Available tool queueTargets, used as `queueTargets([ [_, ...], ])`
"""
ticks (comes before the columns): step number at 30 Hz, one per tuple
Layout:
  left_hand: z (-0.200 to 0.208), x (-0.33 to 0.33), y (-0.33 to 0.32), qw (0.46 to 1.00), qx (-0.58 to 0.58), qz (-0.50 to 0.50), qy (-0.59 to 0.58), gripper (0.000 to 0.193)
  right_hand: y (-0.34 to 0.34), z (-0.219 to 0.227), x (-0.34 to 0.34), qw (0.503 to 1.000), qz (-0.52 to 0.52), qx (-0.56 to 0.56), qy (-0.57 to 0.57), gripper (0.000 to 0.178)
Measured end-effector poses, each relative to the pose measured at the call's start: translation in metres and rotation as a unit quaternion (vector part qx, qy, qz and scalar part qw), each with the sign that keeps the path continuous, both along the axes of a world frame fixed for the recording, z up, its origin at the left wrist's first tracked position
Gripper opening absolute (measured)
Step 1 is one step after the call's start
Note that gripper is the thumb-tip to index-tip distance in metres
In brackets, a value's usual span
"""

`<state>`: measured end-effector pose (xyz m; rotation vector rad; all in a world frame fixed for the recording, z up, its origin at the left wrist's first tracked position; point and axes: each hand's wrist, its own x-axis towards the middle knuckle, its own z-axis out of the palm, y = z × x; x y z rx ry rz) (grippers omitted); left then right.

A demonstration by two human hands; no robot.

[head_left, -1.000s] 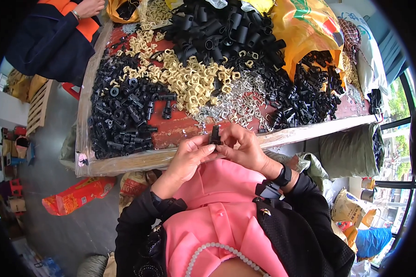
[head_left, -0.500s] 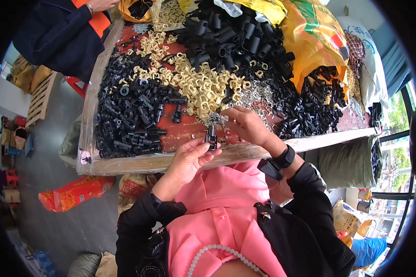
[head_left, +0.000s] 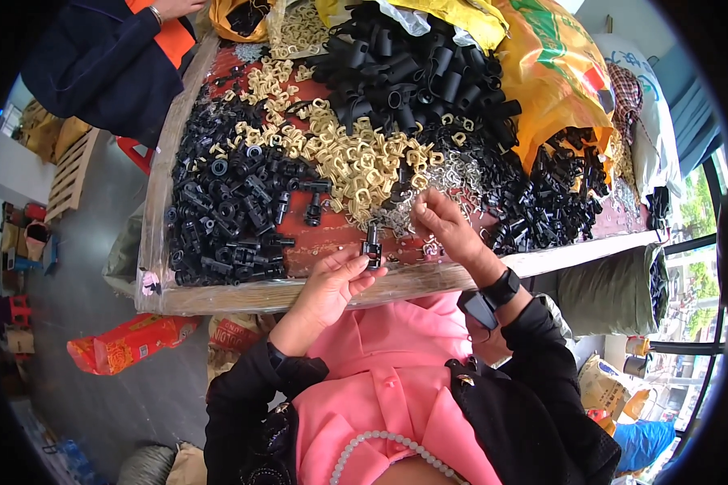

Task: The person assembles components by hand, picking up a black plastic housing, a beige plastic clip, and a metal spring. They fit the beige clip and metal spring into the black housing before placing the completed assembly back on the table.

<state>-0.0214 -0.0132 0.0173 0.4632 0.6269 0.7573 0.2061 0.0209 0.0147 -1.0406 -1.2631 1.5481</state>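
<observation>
A small black plastic fitting (head_left: 371, 249) with a narrow stem stands upright between the thumb and fingers of my left hand (head_left: 338, 279), just above the near edge of the table. To its right, my right hand (head_left: 449, 230) hovers over small silver metal clips (head_left: 461, 174), its fingers curled together in a pinch. Whatever sits in that pinch, if anything, is too small to make out. Beyond both hands spreads a heap of gold-coloured U-shaped clips (head_left: 360, 162). Black fittings like the held one lie in a pile (head_left: 226, 194) to the left.
Black tubes (head_left: 408, 77) are heaped at the back, beside a yellow-orange bag (head_left: 542, 81). More small black parts (head_left: 534, 206) lie at the right. A wooden rim (head_left: 218, 297) borders the red tabletop. Another person's sleeve (head_left: 105, 73) is at the far left.
My right hand has drawn back to the right from beside the fitting, and its fingers have curled closer together. My left hand stays nearly in place with the fitting.
</observation>
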Motion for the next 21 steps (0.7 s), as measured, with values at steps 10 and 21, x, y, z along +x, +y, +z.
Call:
queueTargets([
  [10,0.014,0.019,-0.023,0.999,0.043,-0.028,-0.009,0.024,-0.057,0.031,-0.024,0.99,0.016,0.142,0.006,0.012],
  [21,0.011,0.021,-0.03,0.999,0.015,-0.02,-0.022,0.021,-0.07,0.034,-0.041,0.977,-0.072,0.178,-0.098,0.013],
])
